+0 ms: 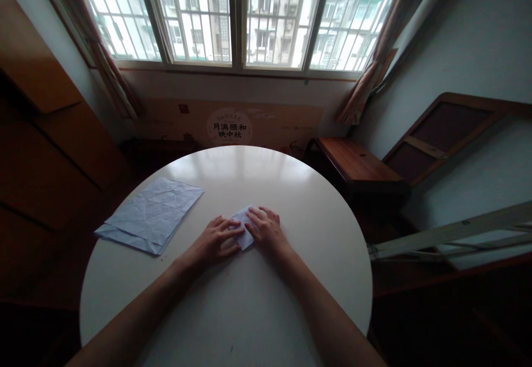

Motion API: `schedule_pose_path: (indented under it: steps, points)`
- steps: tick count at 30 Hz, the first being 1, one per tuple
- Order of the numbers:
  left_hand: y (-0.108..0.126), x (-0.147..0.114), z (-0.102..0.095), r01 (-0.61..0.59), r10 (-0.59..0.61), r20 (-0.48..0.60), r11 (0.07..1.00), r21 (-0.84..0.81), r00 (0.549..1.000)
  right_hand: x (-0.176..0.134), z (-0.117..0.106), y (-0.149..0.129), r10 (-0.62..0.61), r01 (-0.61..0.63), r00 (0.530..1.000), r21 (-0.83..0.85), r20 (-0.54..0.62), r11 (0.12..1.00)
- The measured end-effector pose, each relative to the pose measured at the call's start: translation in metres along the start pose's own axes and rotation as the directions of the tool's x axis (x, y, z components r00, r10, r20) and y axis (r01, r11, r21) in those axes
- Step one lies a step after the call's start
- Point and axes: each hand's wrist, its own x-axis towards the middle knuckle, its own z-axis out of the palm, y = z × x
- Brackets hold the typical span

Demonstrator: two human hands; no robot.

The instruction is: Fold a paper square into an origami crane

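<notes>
A small folded piece of pale paper point(246, 239) lies on the white round table point(257, 300), between my two hands. My left hand point(216, 239) rests flat at its left side, fingers stretched out, with the fingertips on the paper. From the other side my right hand point(267, 228) lies over its right edge, fingers extended and slightly spread, pressing on it. Parts of the paper are hidden under the fingers. To the left, a stack of larger creased sheets of paper point(153, 212) lies near the table's edge.
Behind the table is a wall with a printed banner point(270, 117) below barred windows point(236, 18). A wooden bench point(357, 159) stands at the back right, near a leaning framed panel point(440, 128). Wooden cabinets point(41, 134) fill the left side.
</notes>
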Motion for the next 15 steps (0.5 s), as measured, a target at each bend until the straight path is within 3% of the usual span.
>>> schedule_pose_path:
  steps: [5, 10, 15]
  points:
    - [0.0010, -0.0028, 0.0013, -0.023, 0.023, -0.016, 1.000, -0.008, 1.000, -0.0012, 0.0009, -0.0058, -0.108, 0.106, 0.990, 0.023, 0.086, 0.994]
    - [0.0053, -0.0052, 0.0010, 0.001, -0.001, -0.042, 1.000, 0.002, 0.999, -0.0045, -0.0037, -0.0030, 0.007, -0.006, 0.999, -0.015, 0.051, 1.000]
    - [0.0063, -0.0082, -0.0021, 0.185, -0.173, -0.183, 0.981, 0.050, 0.968, -0.0078, -0.0072, 0.0024, 0.087, -0.086, 0.995, -0.036, 0.037, 0.996]
